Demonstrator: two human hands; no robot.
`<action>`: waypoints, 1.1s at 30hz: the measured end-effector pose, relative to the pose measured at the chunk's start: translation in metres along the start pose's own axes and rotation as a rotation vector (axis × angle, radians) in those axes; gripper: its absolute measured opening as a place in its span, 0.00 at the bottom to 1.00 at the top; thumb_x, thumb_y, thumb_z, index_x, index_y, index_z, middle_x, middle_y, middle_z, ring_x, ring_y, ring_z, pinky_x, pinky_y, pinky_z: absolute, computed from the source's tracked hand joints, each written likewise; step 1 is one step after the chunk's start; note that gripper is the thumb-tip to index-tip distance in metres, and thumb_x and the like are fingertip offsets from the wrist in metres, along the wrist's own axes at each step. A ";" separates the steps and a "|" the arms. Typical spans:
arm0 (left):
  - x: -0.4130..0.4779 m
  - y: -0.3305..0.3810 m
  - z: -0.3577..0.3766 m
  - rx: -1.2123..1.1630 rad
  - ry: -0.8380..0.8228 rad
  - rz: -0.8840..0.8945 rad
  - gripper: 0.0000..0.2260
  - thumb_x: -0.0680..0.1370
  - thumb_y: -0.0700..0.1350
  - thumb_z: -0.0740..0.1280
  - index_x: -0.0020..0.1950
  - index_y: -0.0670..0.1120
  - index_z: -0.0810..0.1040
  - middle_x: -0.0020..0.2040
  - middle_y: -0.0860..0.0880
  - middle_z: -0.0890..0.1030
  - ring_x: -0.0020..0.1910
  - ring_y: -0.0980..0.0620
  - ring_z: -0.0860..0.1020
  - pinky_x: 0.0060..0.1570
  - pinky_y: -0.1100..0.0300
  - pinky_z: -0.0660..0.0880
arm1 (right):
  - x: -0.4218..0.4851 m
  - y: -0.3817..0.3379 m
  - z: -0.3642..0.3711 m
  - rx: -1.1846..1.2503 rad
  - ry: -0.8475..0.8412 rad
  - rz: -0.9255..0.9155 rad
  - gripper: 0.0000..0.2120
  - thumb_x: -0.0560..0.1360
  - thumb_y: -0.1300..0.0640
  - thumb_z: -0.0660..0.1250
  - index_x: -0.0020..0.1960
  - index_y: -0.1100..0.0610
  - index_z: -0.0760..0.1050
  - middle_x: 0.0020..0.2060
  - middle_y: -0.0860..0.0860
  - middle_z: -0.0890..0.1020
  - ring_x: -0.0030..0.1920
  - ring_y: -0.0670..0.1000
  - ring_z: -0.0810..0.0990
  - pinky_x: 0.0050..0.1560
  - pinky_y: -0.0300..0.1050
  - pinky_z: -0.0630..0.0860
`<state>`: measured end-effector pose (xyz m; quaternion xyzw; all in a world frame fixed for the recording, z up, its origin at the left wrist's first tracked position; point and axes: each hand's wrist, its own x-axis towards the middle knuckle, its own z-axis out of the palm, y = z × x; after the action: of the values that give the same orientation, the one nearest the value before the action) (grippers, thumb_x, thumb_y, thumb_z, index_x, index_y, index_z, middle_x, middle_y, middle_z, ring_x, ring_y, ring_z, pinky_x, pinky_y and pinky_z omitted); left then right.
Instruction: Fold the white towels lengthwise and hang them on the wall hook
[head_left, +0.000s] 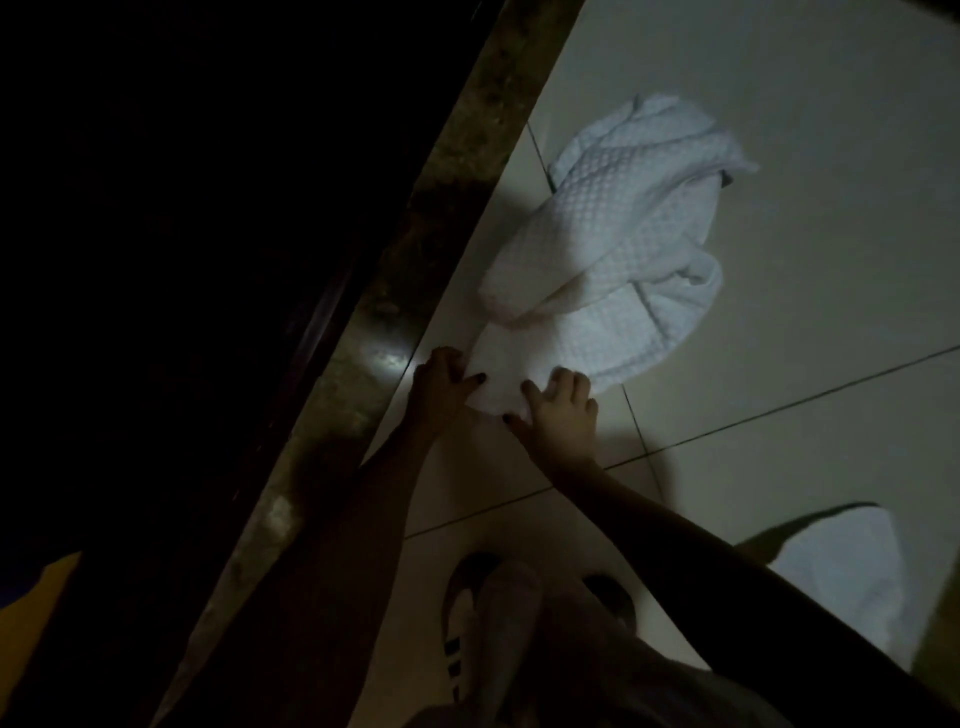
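White waffle-weave towel (613, 249) is lying crumpled on the tiled floor (779, 364) in the head view. Its long axis is running away from the person, up and to the right, alongside the dark stone strip (363, 338). The left hand (441, 384) is pinching the near corner, thumb on top. The right hand (563, 410) is resting just beside it on the same end, fingers spread; whether it is gripping, I cannot tell. The towel's bulk is lying beyond both hands, so straightening it is probably calling for a pull toward the person.

the left hand (439, 387) and right hand (565, 418) have dark painted nails (481, 376). arms (675, 540) bare. a black-and-white striped slipper (456, 636) shows beside a grey trouser leg (511, 618).
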<state>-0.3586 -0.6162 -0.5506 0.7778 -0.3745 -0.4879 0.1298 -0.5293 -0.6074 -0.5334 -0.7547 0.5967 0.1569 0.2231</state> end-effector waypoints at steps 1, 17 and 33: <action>-0.001 0.003 0.001 -0.012 -0.044 -0.011 0.19 0.75 0.46 0.71 0.62 0.39 0.75 0.55 0.41 0.80 0.54 0.43 0.78 0.46 0.58 0.72 | 0.002 0.001 -0.002 0.007 0.002 0.008 0.24 0.76 0.43 0.65 0.69 0.52 0.70 0.64 0.59 0.69 0.65 0.62 0.65 0.57 0.54 0.71; -0.266 0.311 -0.206 -0.598 -0.079 0.243 0.12 0.78 0.33 0.65 0.59 0.40 0.67 0.47 0.50 0.73 0.47 0.51 0.75 0.44 0.58 0.75 | -0.178 -0.008 -0.385 0.580 0.196 -0.122 0.06 0.78 0.61 0.64 0.52 0.63 0.72 0.38 0.59 0.82 0.36 0.59 0.80 0.34 0.43 0.67; -0.601 0.546 -0.443 0.079 -0.028 0.856 0.13 0.70 0.34 0.74 0.52 0.44 0.81 0.45 0.51 0.80 0.39 0.64 0.76 0.43 0.70 0.71 | -0.421 -0.052 -0.763 0.726 0.472 -0.266 0.08 0.71 0.61 0.73 0.40 0.53 0.74 0.32 0.44 0.78 0.33 0.36 0.74 0.34 0.30 0.67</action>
<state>-0.3747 -0.6374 0.3741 0.5497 -0.6838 -0.3858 0.2853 -0.6013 -0.6473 0.3355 -0.7127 0.5456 -0.2691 0.3492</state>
